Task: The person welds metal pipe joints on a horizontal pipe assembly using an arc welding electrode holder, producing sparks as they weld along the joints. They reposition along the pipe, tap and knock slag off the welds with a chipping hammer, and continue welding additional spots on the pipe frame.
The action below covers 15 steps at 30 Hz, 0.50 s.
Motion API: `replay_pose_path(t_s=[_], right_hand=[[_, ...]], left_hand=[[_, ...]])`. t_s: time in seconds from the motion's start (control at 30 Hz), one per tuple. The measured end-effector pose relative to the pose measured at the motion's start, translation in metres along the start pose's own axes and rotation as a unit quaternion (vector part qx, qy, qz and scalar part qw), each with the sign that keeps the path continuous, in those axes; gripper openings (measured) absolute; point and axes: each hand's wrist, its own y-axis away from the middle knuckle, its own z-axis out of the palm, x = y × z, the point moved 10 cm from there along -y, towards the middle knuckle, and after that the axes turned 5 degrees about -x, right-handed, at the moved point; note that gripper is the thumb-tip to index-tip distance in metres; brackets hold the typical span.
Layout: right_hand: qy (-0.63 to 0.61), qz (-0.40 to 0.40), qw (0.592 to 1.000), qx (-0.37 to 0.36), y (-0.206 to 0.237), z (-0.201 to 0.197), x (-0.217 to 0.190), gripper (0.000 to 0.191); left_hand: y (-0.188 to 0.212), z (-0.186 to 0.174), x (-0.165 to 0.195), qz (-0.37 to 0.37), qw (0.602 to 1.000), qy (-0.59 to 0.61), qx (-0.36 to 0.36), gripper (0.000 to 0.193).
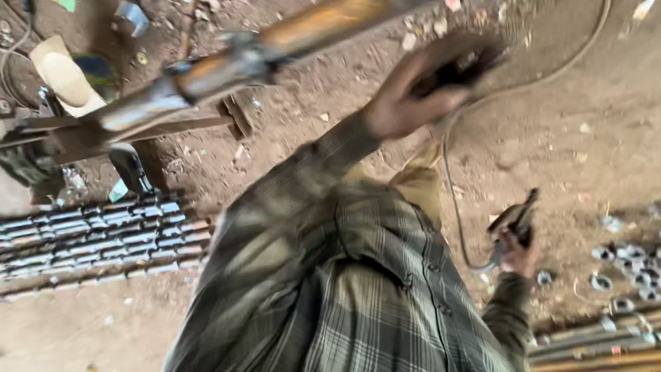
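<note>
Welding work in hand: right grip (518, 251) clamped on electrode holder (516, 215); left grip (399, 103) closed round blurred dark object (458, 62), rusty bar (227, 65) just beyond.

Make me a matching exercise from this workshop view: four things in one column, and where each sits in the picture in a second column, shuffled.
Things:
1. rusty long metal bar
2. row of grey threaded metal rods
3. grey metal rings
4. dark clamp-shaped tool with a cable

Places:
A. on the dirt floor at the right edge
B. gripped in the hand at lower right
C. slanting across the top
D. laid side by side on the ground at left

Pairs: 1-C, 2-D, 3-A, 4-B
</note>
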Motion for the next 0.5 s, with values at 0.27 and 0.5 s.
replay_pose_path(t_s=[0.27, 0.5], right_hand=[[0.337, -0.114, 0.916, -0.188, 0.093, 0.119, 0.144, 0.058], [0.254, -0.190, 0.930, -0.186, 0.167, 0.156, 0.253, 0.064]], left_hand=[[0.247, -0.174, 0.137, -0.225, 0.969, 0.014, 0.103, 0.058], [0.414, -0.367, 0.218, -0.234, 0.889, -0.336, 0.207, 0.055]])
